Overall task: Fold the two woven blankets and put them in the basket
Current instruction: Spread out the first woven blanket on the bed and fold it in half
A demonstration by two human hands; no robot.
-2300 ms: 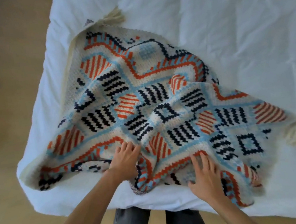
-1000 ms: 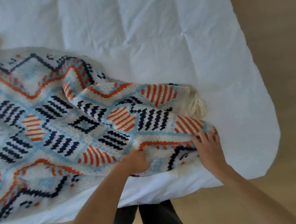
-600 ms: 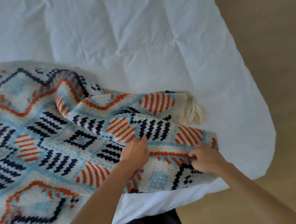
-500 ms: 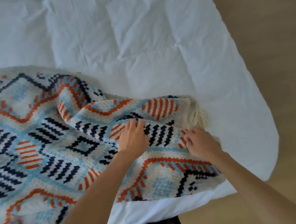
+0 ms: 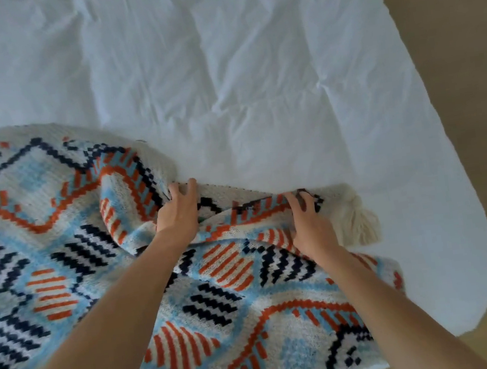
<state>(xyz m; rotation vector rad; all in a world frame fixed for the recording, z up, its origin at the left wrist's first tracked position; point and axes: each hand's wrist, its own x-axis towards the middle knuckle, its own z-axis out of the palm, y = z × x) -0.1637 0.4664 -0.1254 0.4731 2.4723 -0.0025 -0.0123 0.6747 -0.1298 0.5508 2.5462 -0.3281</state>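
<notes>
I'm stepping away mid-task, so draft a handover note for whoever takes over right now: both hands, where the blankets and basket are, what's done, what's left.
Left hand: grips the far edge of the patterned woven blanket.
Right hand: pinches the same blanket beside its tasselled corner.
The blanket lies rumpled on the white duvet.
Second blanket and basket: not in view.
Done: no finished fold shows.
Left: fold this blanket, fold the other, put both in the basket.
</notes>
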